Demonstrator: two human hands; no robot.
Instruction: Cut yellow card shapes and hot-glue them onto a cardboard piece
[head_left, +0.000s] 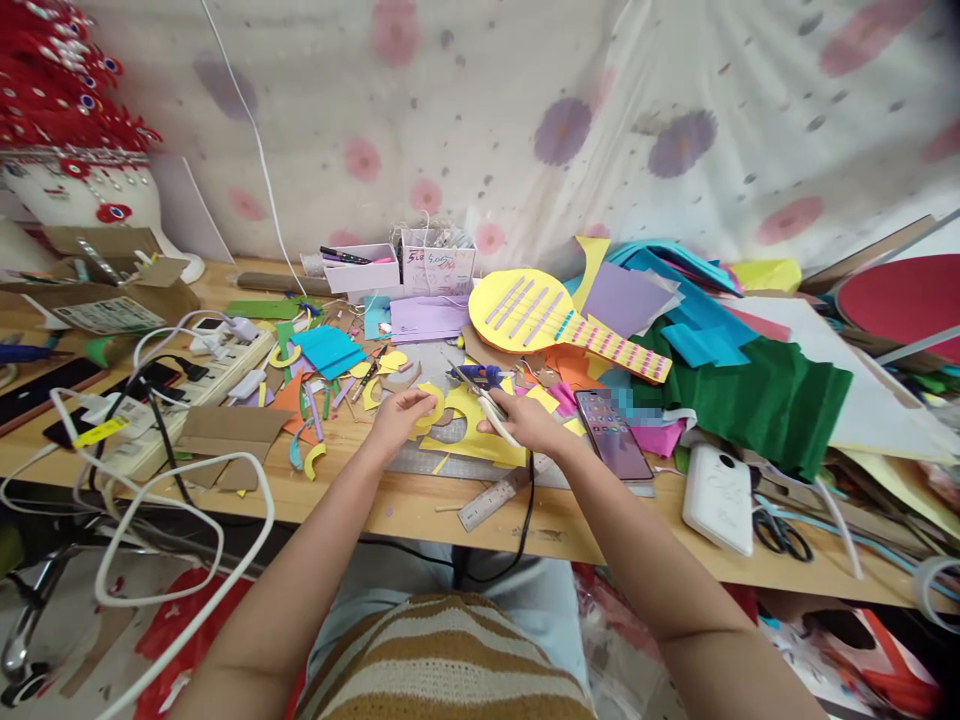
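My left hand (pixel 397 425) pinches a small curved yellow craft-sheet piece (pixel 430 403) between thumb and fingers. In my right hand (pixel 529 420) are white-handled scissors (pixel 491 408), their blades pointing up and left toward the yellow piece but apart from it. Beneath both hands lies a yellow sheet (pixel 491 442) with rounded cut-outs, on a grey cutting mat (pixel 405 460). Just beyond the scissors rests a blue glue gun (pixel 486 374). A yellow paper instrument (pixel 517 312) with purple strips and a dotted neck lies behind my right hand.
A phone (pixel 611 435) lies right of my right hand, with a white power bank (pixel 718 498) and dark scissors (pixel 782 533) farther right. A metal ruler (pixel 491 500) sits near the front edge. Cables and a power strip (pixel 225 365) crowd the left; colored scraps (pixel 330 350) cover the middle.
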